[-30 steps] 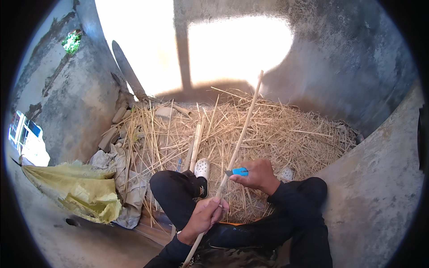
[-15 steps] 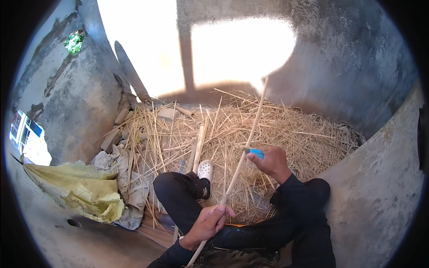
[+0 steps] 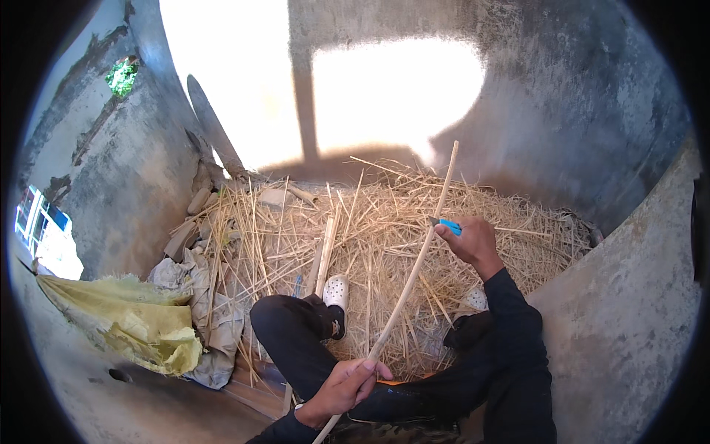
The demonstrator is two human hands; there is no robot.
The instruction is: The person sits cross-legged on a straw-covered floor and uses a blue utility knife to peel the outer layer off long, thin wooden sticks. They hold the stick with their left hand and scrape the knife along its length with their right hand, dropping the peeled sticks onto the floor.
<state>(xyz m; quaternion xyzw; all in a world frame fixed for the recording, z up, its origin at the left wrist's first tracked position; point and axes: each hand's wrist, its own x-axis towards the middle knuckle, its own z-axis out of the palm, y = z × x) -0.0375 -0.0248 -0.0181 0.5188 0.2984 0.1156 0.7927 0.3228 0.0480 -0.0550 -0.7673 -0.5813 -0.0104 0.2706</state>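
A long pale strip of bamboo or cane [image 3: 409, 283] slants from low in front of me up toward the far wall. Near its lower end, my left hand [image 3: 350, 386] is closed around it, resting by my lap. My right hand [image 3: 473, 241] grips a small blue-handled knife [image 3: 449, 226]. The dark blade end touches or nearly touches the strip, well above the left hand; most of the handle is hidden in the fist.
Straw-like shavings [image 3: 518, 222] cover the floor around my white clog [image 3: 336, 291]. Split pieces [image 3: 325, 251] lie left of centre. A yellow sack [image 3: 140, 318] and grey cloth [image 3: 222, 325] lie at left. Concrete walls [image 3: 577, 96] close in the space.
My right hand with the knife has moved up and to the right along the strip. The strip's far end has shifted slightly right and down. My left hand keeps its hold, slightly lower.
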